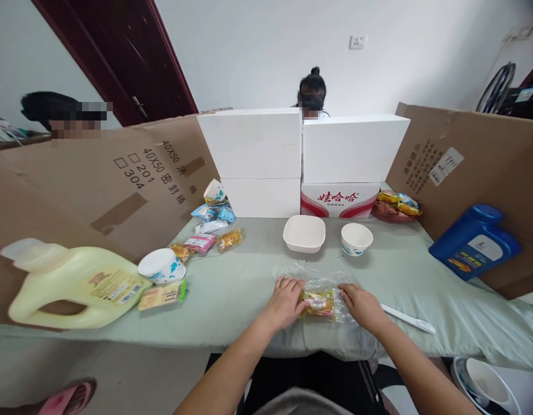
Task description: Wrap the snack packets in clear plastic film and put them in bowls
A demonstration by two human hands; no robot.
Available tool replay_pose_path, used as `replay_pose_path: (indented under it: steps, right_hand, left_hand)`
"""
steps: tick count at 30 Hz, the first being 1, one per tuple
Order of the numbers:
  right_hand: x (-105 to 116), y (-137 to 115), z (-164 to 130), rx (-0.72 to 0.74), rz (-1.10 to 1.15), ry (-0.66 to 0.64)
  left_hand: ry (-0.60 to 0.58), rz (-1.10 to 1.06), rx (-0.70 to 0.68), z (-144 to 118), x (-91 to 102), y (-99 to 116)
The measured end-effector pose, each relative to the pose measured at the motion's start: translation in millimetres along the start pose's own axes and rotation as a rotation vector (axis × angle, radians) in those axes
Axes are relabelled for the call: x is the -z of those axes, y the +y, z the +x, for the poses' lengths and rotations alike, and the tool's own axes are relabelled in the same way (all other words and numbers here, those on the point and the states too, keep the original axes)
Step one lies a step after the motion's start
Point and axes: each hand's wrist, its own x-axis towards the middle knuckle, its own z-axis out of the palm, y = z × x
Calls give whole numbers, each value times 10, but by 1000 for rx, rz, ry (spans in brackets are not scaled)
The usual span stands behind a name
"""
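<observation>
1. Your left hand [286, 301] and right hand [362, 305] pinch a clear bag [318, 288] from both sides; a yellow snack [318, 302] lies inside.
2. The bag lies flat on the table [231, 288], close to the near edge.
3. Open cloth lies between the bag and the tray [304, 233] and bowl [356, 238].
4. A white strip [408, 319] lies just right of your right hand.

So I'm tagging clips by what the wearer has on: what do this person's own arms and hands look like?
Both forearms are bare as far as the picture shows, with no sleeves or cuffs in view. The left hand and right hand wear no gloves, and no rings, watch or bracelet can be seen. The fingers are uncovered, with short nails. No markings show on either arm.
</observation>
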Motion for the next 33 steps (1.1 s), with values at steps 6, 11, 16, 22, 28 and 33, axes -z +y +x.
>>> replay_pose_path:
  steps: [6,11,16,22,28,33]
  right_hand:
    - [333,-200,-311,88,156,-229]
    - [521,-274,-496,163,233,-451]
    - [189,-122,-239,166,90,-29]
    - [-374,239,-199,309,-241,124]
    - [-460,319,-261,287,-266,94]
    - [-429,290,-238,267,-251,53]
  left_hand:
    - [-57,-75,-81,-278,252,64]
    - [-522,-369,-197,-546,509,207]
    - [-204,-335,-102,-172,337,349]
    - [-190,-127,-59,70,-140,246]
    - [-72,-396,-34,242,9,-54]
    - [131,-215,-59,1023,342,-372]
